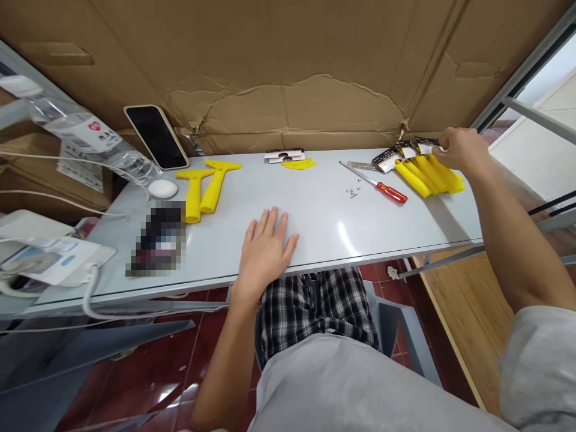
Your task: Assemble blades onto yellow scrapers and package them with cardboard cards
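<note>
My left hand point(266, 243) lies flat on the grey tabletop point(310, 222) near its front edge, fingers spread, holding nothing. At the far right end, my right hand point(465, 150) has its thumb and fingers closed at the black card of the rightmost yellow-handled piece point(447, 174). Beside it lie several more yellow handles point(411, 179) in a row, with black printed cards point(386, 159) at their tops. To their left are a screwdriver point(391, 192) with a red handle and a few tiny metal parts point(352, 192). Two yellow T-shaped scraper handles point(215, 187) rest at the left.
Small yellow flat pieces point(299, 164) lie by a black-and-white card point(284, 155) at the back. Leftward are a phone point(157, 138), a water bottle point(94, 135), a white oval object point(162, 189), a blurred-out item point(157, 240) and a power strip point(58, 264) with cables. Cardboard point(288, 66) walls the back.
</note>
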The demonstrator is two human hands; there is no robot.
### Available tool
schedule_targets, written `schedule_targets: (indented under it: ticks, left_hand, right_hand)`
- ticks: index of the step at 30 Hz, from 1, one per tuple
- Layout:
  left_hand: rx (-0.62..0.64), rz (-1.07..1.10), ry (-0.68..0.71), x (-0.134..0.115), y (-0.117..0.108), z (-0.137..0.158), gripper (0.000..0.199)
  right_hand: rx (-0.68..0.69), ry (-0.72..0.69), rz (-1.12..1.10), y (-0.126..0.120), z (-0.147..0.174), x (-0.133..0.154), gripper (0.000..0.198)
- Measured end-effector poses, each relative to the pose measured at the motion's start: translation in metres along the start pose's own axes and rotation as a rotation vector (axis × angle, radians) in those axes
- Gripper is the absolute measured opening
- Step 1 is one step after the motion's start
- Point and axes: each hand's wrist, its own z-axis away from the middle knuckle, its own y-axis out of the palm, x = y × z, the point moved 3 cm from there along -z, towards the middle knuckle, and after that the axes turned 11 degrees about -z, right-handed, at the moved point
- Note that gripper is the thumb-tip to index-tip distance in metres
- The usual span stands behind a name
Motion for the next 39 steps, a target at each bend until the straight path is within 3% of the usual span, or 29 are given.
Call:
schedule_targets:
  ticks: [6, 13, 18, 22, 27, 30, 35, 39]
  left_hand:
    - [0.021, -0.048, 0.012, 0.000, -0.005, -0.002, 0.070]
    - [0.119, -0.115, 0.064, 0.009, -0.040, -0.031, 0.056]
    - [0.127, -0.087, 0.004, 0.041, -0.054, -0.073, 0.056]
    - [0.028, -0.137, -0.133, 0.093, -0.042, -0.106, 0.059]
    - [0.188, -0.151, -0.265, 0.143, -0.016, -0.123, 0.065]
    - [0.192, -0.149, -0.265, 0.145, -0.014, -0.121, 0.064]
    - [0.146, -0.159, -0.232, 0.123, -0.019, -0.112, 0.058]
    - [0.050, -0.085, -0.197, 0.113, -0.024, -0.106, 0.056]
  right_hand:
    - [-0.004, -0.218, -0.279, -0.009, 0.032, 0.100, 0.052]
    - [0.221, -0.595, -0.490, 0.046, 0.076, 0.228, 0.047]
    - [0.333, -0.808, -0.568, 0.071, 0.128, 0.288, 0.054]
    - [0.364, -0.875, -0.588, 0.082, 0.148, 0.298, 0.067]
    - [0.376, -0.860, -0.619, 0.092, 0.150, 0.291, 0.071]
    - [0.376, -0.853, -0.607, 0.093, 0.150, 0.291, 0.071]
    - [0.375, -0.852, -0.608, 0.093, 0.152, 0.293, 0.070]
    - [0.377, -0.857, -0.585, 0.093, 0.153, 0.293, 0.070]
